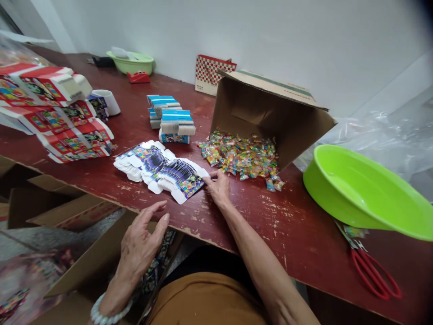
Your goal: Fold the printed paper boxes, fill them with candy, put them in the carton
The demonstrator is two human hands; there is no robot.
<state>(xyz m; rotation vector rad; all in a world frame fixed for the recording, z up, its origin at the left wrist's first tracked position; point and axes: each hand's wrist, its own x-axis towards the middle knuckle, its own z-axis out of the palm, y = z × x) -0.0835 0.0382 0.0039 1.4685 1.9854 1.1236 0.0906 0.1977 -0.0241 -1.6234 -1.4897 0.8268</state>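
A fanned stack of flat printed cartons [179, 174], purple and white with colourful pictures, lies on the table in front of me. At its right end my right hand [219, 187] has its fingertips closed on the edge of a carton. My left hand [144, 237] is held near the table's front edge, thumb and fingers apart, with nothing in it. Just beyond the right hand, small wrapped sweets in clear packets [241, 153] spill from a cardboard box [270, 106] lying on its side.
Red cartons [67, 117] are piled at left, bundled blue ones [176, 119] further back. A green basin [365, 194] and red-handled scissors [375, 273] lie at right. At the back are a tape dispenser [138, 77], another basin [131, 63] and a checked bag [213, 72]. Open cardboard boxes [91, 253] stand below the edge.
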